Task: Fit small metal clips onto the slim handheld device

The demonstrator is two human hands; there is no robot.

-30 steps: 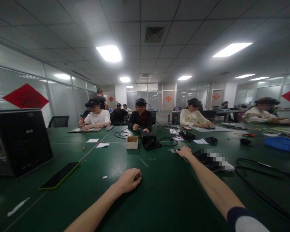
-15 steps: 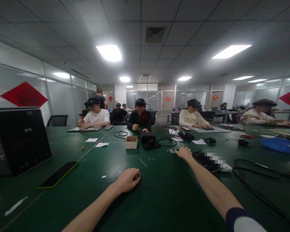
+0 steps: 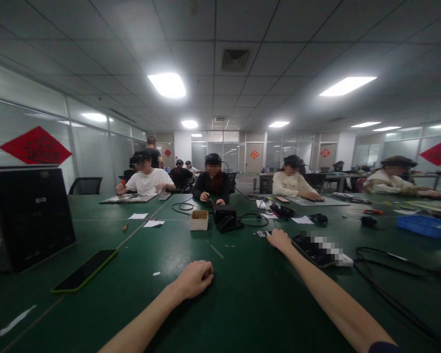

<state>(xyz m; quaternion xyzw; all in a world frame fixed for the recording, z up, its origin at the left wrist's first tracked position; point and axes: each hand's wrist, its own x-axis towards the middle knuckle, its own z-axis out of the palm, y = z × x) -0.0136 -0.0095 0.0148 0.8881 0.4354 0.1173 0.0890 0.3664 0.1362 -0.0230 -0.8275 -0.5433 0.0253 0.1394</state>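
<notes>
My left hand (image 3: 195, 279) rests on the green table (image 3: 235, 304), its fingers curled in. A dark spot shows between thumb and forefinger, but I cannot make out what is held. My right hand (image 3: 280, 241) reaches out to the table's middle with its fingertips pinched together and turned away from me. Small silvery metal parts (image 3: 260, 234) lie by those fingertips; whatever is in the pinch is too small to name. Just right of that hand is a black tray-like case (image 3: 308, 250), partly blurred out.
On the left stand a black computer case (image 3: 33, 215) and a green-edged phone (image 3: 86, 270). Ahead are a small cardboard box (image 3: 199, 221) and a black device (image 3: 226, 215). Black cables (image 3: 385, 284) and a blue tray (image 3: 426, 226) lie at right. Several people sit across the table.
The view has tipped slightly upward. My right hand stays by the metal parts, its fingers drawn in a little more. My left hand has barely moved.
</notes>
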